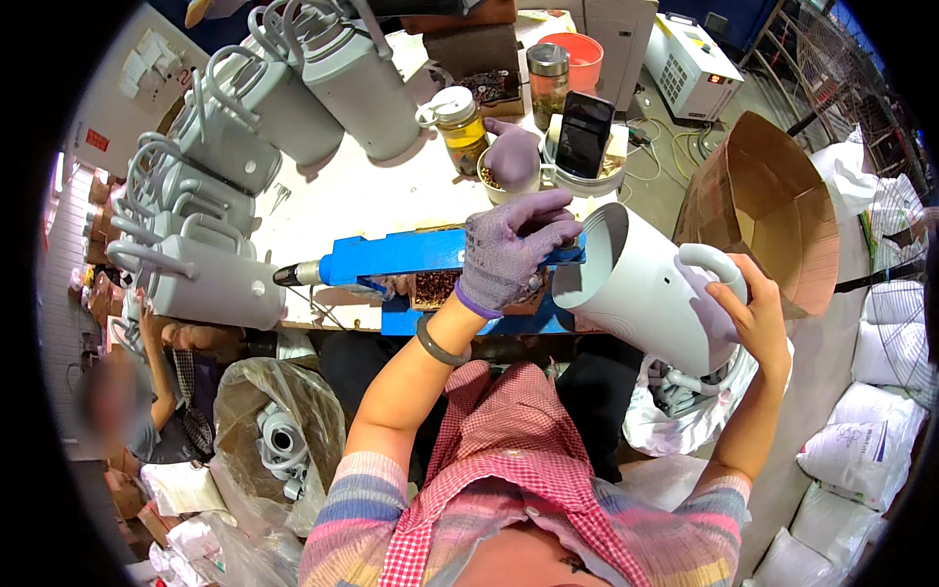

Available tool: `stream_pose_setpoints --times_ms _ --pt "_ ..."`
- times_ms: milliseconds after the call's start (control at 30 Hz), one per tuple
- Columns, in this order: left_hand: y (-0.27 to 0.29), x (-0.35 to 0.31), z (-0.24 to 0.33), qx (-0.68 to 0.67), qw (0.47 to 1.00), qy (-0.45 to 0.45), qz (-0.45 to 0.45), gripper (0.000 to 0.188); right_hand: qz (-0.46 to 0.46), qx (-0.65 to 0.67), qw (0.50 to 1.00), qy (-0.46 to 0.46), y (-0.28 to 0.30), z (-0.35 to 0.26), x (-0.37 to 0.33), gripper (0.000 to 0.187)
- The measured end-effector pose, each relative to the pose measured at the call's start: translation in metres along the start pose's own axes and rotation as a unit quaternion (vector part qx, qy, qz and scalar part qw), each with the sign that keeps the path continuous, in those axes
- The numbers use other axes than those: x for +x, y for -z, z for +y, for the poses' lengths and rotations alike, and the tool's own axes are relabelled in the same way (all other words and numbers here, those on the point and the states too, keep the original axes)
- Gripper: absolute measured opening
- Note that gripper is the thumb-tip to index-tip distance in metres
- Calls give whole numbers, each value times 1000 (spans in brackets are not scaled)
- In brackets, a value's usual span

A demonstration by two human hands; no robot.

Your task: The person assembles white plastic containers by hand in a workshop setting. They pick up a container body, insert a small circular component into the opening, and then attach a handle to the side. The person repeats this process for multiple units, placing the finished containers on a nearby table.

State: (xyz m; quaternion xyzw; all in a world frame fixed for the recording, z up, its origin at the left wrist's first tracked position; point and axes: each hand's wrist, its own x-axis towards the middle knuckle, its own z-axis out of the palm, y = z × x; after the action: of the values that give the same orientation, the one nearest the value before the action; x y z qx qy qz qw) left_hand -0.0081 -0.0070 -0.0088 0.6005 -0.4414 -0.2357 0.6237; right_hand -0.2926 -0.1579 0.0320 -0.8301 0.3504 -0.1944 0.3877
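Note:
My right hand, bare, is closed round the handle of a light grey plastic jug. The jug is tilted, its wide open mouth facing the blue bench device. My left hand, in a purple-grey glove, lies over the right part of that device, close to the jug's mouth. Its fingers are bent toward the device's end; whatever they pinch is too small or hidden. Beneath the device, a tray holds many small brown-copper pieces.
Several lidded grey jugs crowd the table's left side. Behind my hands stand a yellow jar, a cup with a purple bundle, and a phone. A cardboard box is at right; a bag of grey parts lies lower left.

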Motion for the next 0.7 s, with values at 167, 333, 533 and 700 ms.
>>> stream_pose_setpoints --times_ms 167,333,533,700 --pt "-1 5 11 57 998 -12 -18 31 2 16 1000 4 -2 12 5 31" --pt "1 8 7 191 975 -110 -38 32 -1 14 999 29 -4 18 7 30" --pt "4 8 -2 206 964 -162 -49 35 -38 -5 999 22 -3 -2 14 28" --pt "21 12 16 226 959 -141 -95 58 -46 -32 998 8 -9 -12 15 24"
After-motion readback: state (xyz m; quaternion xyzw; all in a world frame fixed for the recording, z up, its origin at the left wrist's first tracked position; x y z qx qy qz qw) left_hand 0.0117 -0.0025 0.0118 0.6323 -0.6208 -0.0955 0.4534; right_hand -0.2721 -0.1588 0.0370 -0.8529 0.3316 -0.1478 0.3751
